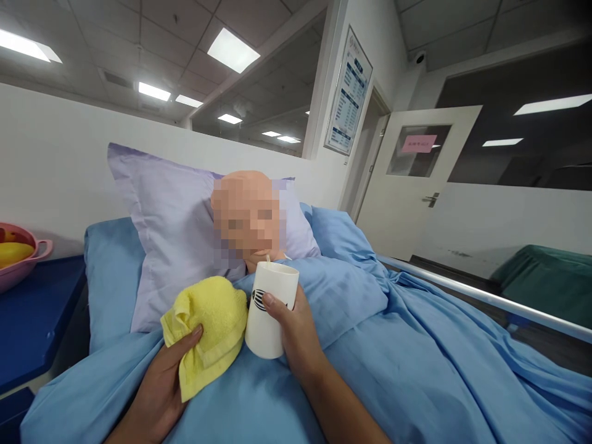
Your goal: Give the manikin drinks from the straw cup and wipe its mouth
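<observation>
My right hand [296, 333] is wrapped round a white cup [269, 308] with a dark striped mark, held upright near the chin of a figure lying in bed. A thin straw tip [267, 258] pokes out of the cup toward the figure's mouth. My left hand [161, 382] grips a folded yellow towel [208, 327], held just left of the cup and touching it, over the figure's chest. The figure rests on a lilac pillow [161, 228] under a blue sheet [393, 357].
A pink bowl [21, 262] holding something yellow stands on a blue bedside cabinet [32, 308] at the left. A metal bed rail [485, 299] runs along the right side. Behind are a white wall, a door [407, 179] and a wall chart [348, 98].
</observation>
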Demonstrator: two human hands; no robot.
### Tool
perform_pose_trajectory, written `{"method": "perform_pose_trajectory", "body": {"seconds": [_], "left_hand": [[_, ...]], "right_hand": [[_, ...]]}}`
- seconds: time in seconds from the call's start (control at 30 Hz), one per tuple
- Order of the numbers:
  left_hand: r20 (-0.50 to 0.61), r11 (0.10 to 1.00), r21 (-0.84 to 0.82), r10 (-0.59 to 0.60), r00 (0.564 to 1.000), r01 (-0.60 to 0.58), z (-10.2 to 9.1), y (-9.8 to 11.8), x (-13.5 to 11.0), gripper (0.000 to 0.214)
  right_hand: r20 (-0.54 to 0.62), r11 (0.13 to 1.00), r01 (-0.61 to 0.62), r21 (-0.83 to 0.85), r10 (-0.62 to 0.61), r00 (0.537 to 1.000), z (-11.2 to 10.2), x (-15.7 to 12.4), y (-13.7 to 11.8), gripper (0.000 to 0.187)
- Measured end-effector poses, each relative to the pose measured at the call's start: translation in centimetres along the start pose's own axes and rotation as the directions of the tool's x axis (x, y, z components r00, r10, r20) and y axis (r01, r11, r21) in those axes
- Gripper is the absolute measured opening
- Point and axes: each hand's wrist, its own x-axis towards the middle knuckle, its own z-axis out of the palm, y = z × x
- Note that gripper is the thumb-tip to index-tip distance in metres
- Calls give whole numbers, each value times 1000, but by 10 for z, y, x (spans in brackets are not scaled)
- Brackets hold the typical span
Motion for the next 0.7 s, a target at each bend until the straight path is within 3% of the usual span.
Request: {"method": "perform_pose_trajectory", "body": {"seconds": [0.4, 0.7], "left_hand": [[79, 998, 59, 22, 997, -26, -8, -4, 3, 67], [51, 997, 81, 14, 999, -18, -1, -1, -2, 69]], "right_hand": [[104, 998, -2, -66, 9, 995, -1, -2, 0, 55], [188, 997, 0, -83, 16, 982, -1, -4, 1, 58]]}}
